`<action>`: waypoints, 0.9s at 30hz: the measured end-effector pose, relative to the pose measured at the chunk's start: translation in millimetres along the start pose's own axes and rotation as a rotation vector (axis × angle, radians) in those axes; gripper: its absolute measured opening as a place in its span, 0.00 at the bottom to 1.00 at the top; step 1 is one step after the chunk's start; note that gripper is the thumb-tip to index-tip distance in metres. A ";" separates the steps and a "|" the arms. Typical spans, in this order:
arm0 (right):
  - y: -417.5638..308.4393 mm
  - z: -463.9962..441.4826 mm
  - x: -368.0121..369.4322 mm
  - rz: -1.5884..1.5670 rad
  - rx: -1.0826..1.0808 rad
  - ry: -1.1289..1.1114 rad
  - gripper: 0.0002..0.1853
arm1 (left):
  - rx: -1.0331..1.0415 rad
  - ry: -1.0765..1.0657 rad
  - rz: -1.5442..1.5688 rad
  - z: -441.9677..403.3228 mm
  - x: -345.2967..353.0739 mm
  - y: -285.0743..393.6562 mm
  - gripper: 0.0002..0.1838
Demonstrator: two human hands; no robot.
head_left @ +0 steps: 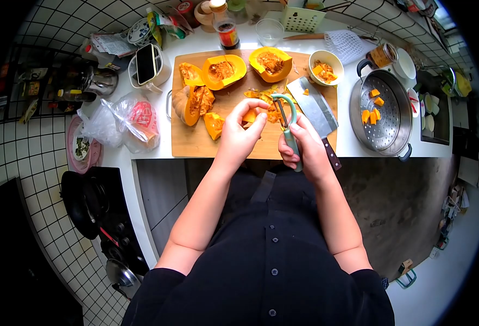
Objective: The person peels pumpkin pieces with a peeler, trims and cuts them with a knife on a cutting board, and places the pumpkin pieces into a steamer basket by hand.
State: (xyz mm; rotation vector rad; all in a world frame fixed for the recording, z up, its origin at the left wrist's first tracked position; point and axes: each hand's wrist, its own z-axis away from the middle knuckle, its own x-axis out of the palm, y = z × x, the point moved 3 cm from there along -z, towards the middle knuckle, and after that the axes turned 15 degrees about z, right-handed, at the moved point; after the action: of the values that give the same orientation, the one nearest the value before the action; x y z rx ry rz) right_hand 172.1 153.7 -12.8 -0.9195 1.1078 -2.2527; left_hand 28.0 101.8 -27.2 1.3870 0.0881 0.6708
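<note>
My right hand [303, 142] is wrapped round the handle of a pale green peeler [291, 136], its blade end pointing up over the cutting board [196, 148]. Thumb and forefinger of my left hand [244, 127] come together just left of the peeler's blade; whether a small scrap is between them I cannot make out. Behind both hands lie orange pumpkin peelings [272, 115]. A cleaver [314, 108] rests at the board's right side, partly behind my right hand. Pumpkin halves with seeds [224, 71] and cut pumpkin wedges [213, 125] lie on the left and back of the board.
To the right stands a steamer pot [382, 130] with several pumpkin cubes. A white bowl [326, 68] of pumpkin scraps sits at the board's back right corner. Left are a plastic bag [136, 122] and a container with a phone [146, 64]. A sauce bottle [227, 30] stands behind.
</note>
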 end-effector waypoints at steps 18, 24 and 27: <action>4.3 -0.7 -4.9 -0.029 0.040 -0.019 0.08 | -0.185 -0.150 0.244 0.0 -1.7 -6.6 0.07; 2.9 0.3 -3.9 -0.141 0.111 -0.087 0.08 | -0.137 -0.117 0.227 -2.2 -1.0 -4.1 0.06; 2.7 0.9 -4.1 -0.231 0.131 -0.146 0.08 | -0.120 -0.068 0.250 -5.3 -3.9 -6.3 0.06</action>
State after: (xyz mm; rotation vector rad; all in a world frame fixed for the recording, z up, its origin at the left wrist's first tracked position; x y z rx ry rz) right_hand 175.7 154.4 -16.1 -1.1869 0.8159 -2.3625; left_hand 24.9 104.3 -35.4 1.3151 -0.1795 0.8215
